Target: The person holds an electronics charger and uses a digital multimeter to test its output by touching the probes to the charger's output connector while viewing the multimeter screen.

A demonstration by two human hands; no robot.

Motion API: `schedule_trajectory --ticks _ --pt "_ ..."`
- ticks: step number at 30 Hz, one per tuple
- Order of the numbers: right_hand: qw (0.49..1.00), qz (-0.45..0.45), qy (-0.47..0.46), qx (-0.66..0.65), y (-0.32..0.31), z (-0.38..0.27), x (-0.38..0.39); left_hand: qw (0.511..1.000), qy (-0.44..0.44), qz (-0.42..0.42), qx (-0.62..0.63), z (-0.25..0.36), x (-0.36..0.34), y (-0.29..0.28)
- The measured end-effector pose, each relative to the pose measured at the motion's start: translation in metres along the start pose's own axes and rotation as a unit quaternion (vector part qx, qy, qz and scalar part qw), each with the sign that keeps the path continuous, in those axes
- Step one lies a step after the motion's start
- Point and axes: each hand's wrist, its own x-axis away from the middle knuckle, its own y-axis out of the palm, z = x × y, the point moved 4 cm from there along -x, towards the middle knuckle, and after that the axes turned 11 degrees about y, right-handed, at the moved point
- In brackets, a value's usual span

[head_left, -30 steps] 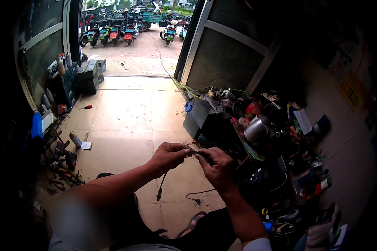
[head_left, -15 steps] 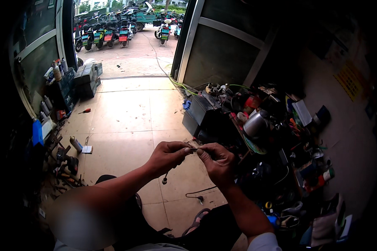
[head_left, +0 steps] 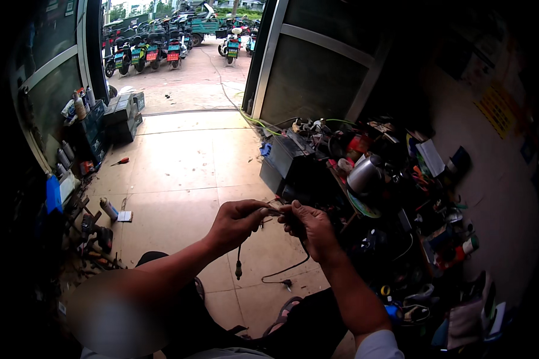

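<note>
Head view: a smooth, pale tiled floor (head_left: 179, 155), glossy with daylight toward the upper centre, spreads beneath the work. Right of centre stands a dull, dark, square-edged box (head_left: 292, 154); farther right, a rounded metal kettle (head_left: 363, 173) has a soft sheen. Near the middle of the frame, the right hand (head_left: 313, 232) has its fingers curled in, closed on a cord (head_left: 305, 259); just left, the left hand (head_left: 236, 222) pinches a thin wire (head_left: 274, 210) between thumb and forefinger, mid-frame. The step looks like fine fingertip work on that wire, and the next move seems to call for a steady pinch on both sides. Matte and limp, the cord bends down to a small black plug (head_left: 287, 284), lower centre. Left of that dangles a paler, bulb-shaped connector (head_left: 239, 272). Fingers hide whether wire and cord are one piece.
</note>
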Motion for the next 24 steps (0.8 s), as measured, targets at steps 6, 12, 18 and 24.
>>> schedule_trajectory --ticks 6,12,18,24 --pt "0.986 -0.014 -0.105 0.127 0.002 -0.003 0.002 1.0 -0.006 -0.006 -0.026 0.003 -0.001 0.002" --pt "0.924 0.056 -0.203 0.32 0.009 -0.011 0.012 0.999 -0.007 -0.002 -0.034 -0.002 0.0 0.005" --pt "0.915 0.036 -0.234 0.327 0.007 -0.013 0.014 1.0 0.002 -0.013 -0.022 -0.003 -0.001 0.004" --pt "0.889 0.082 -0.269 0.361 0.013 -0.019 0.02 1.0 0.01 -0.024 -0.018 -0.006 0.002 0.009"
